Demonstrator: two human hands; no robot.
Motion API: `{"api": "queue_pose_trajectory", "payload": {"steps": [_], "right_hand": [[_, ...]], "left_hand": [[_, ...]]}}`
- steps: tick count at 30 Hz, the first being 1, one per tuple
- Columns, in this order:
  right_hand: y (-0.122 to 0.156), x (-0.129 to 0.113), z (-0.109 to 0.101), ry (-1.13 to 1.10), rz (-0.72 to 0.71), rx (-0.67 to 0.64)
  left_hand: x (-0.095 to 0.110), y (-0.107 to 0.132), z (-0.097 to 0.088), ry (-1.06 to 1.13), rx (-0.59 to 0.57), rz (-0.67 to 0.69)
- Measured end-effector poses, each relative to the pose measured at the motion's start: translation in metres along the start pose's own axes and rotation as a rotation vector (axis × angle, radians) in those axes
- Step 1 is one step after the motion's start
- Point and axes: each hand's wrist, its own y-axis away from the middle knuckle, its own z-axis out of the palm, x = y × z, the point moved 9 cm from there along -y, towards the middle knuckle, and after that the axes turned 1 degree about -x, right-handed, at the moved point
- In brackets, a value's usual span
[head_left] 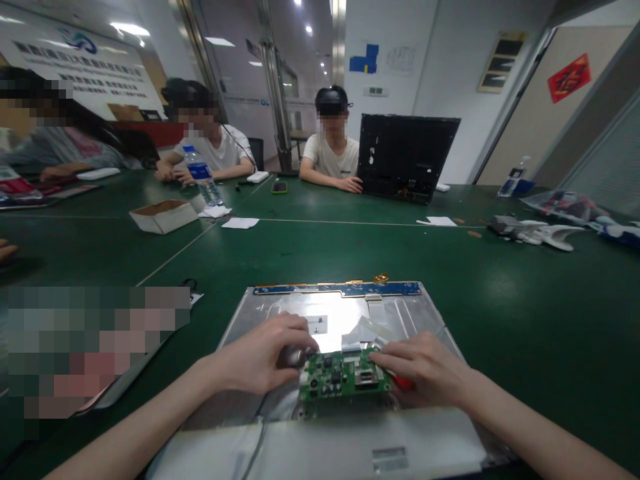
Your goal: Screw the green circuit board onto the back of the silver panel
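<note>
A small green circuit board (344, 377) lies on the silver metal back of a display panel (415, 313) in front of me. My left hand (265, 353) rests curled at the board's left edge, fingertips pressed against it. My right hand (425, 370) is curled at the board's right edge, fingers on it, and a small red object (403, 383) shows under the palm. A flat ribbon cable (367, 330) runs from the board toward the blue strip (340, 289) along the panel's far edge.
The green table (325, 247) holds a cardboard box (164, 215), a water bottle (203, 177), paper slips, a phone (279, 187) and an upright black monitor back (405, 157). Three people sit at the far side. Bags and parts (545, 230) lie at right.
</note>
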Motion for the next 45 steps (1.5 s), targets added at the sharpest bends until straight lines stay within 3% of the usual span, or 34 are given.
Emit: {"api": "queue_pose_trajectory", "payload": {"steps": [4, 13, 19, 25, 31, 45], "right_hand": [[-0.005, 0.008, -0.004, -0.11, 0.149, 0.048], [-0.006, 0.01, -0.013, -0.116, 0.186, 0.139], [-0.005, 0.012, -0.007, -0.08, 0.148, -0.004], [-0.002, 0.03, 0.006, -0.088, 0.266, -0.252], [0.001, 0.042, 0.003, -0.203, 0.345, -0.267], [-0.007, 0.017, 0.013, -0.328, 0.321, -0.393]], "left_hand": [[0.004, -0.001, 0.0, -0.024, 0.016, 0.093], [0.006, 0.001, -0.001, -0.096, 0.114, 0.154], [0.012, 0.0, -0.005, -0.074, 0.096, 0.174], [0.005, -0.002, 0.0, -0.061, 0.069, 0.072], [0.0, -0.001, 0.001, -0.014, 0.042, 0.027], [-0.006, -0.002, 0.002, 0.131, -0.03, -0.045]]}}
